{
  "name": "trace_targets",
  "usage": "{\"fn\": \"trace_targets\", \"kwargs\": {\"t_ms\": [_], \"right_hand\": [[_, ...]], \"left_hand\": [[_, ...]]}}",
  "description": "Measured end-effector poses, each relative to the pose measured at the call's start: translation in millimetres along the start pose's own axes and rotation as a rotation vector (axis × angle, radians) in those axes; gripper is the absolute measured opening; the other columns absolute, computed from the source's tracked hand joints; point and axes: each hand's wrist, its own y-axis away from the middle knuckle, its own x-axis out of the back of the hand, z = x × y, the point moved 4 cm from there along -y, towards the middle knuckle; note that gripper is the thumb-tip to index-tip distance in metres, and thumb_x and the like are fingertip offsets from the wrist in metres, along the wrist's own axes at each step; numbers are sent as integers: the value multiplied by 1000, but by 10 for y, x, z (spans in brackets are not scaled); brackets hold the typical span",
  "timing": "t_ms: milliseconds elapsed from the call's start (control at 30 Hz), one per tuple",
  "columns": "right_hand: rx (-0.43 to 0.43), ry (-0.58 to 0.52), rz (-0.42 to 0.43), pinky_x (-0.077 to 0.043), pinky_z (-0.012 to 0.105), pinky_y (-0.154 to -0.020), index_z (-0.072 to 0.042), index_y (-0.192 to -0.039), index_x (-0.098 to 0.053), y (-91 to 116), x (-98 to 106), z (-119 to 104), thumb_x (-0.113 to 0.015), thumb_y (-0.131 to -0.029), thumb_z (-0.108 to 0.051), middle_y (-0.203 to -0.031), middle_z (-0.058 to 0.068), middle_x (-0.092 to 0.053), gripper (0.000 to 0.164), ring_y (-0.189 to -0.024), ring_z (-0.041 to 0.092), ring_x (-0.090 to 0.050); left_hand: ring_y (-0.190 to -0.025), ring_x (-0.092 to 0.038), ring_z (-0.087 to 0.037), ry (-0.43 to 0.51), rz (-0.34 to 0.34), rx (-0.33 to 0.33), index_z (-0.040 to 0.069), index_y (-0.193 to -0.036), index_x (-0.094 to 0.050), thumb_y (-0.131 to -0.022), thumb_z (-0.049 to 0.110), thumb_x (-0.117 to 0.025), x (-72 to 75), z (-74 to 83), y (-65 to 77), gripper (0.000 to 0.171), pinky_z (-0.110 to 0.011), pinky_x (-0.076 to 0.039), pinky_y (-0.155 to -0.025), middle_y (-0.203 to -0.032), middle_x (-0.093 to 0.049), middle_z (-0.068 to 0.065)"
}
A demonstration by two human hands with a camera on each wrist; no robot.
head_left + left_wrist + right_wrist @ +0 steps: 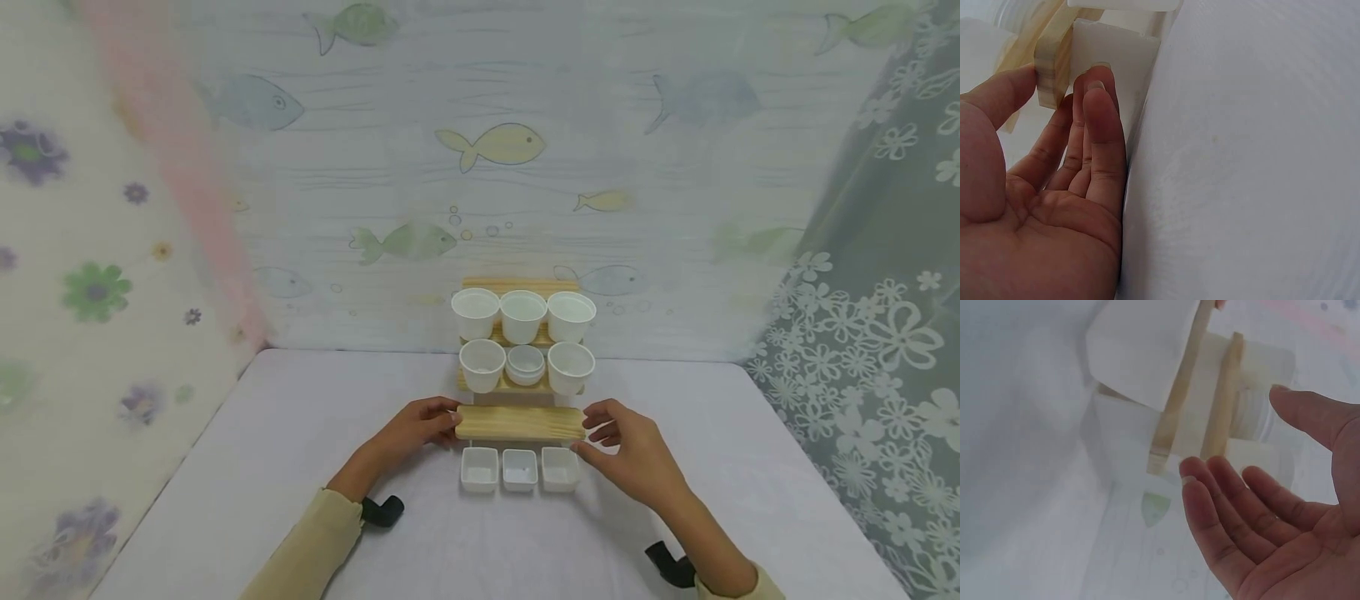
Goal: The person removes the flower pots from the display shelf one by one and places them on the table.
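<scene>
A pale wooden board [520,422] lies level as the lowest step of a tiered wooden stand. My left hand [416,429] pinches its left end, the thumb on one face and the index finger on the other, as the left wrist view shows at the board's end [1054,65]. By the right end is my right hand [633,454], fingers bent loosely and thumb spread; the right wrist view shows a gap between those fingers [1200,503] and the wood. Square white dishes [520,471] stand in a row just in front of the board.
On the stand's upper steps sit several round white cups [523,308], in two rows, with a smaller, lower bowl [525,363] mid-row. A white cloth covers the table [300,417]. Behind hangs a fish-patterned curtain [495,192]; a lace curtain [885,375] is at the right.
</scene>
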Motion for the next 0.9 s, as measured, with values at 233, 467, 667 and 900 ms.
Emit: {"fn": "trace_targets", "kwargs": {"t_ms": [233,467,667,900], "right_hand": [[-18,30,46,-63,44,-86,-6,-122,-66,-91,61,-23,-89,-88,-15,-112,10,-75,42,-98,25,-75],[-31,70,95,-62,47,-88,-6,-126,-64,-153,83,-33,-90,-88,-21,-121,11,-71,48,-106,29,-73],[-58,73,108,-61,49,-92,-4,-133,-61,-173,88,-12,-89,-89,-24,-125,13,-70,55,-112,34,-70],[-73,77,120,-61,49,-94,-3,-136,-59,-198,109,5,-88,-90,-25,-127,15,-68,59,-116,34,-68]], "left_hand": [[-99,-72,-24,-11,-7,-6,2,-142,-61,-108,33,-64,54,6,-53,46,-34,-59,-88,-112,-75,-11],[-100,-72,-24,-25,-15,-2,3,-143,-60,-108,35,-64,91,7,-89,47,-35,-59,-89,-113,-75,-11],[-99,-72,-23,-10,-18,-6,3,-142,-61,-108,33,-64,101,-9,-112,46,-34,-59,-88,-113,-75,-11],[-100,-72,-24,-11,-21,-1,5,-141,-62,-108,36,-65,117,-55,-146,46,-35,-59,-88,-114,-75,-10]]}}
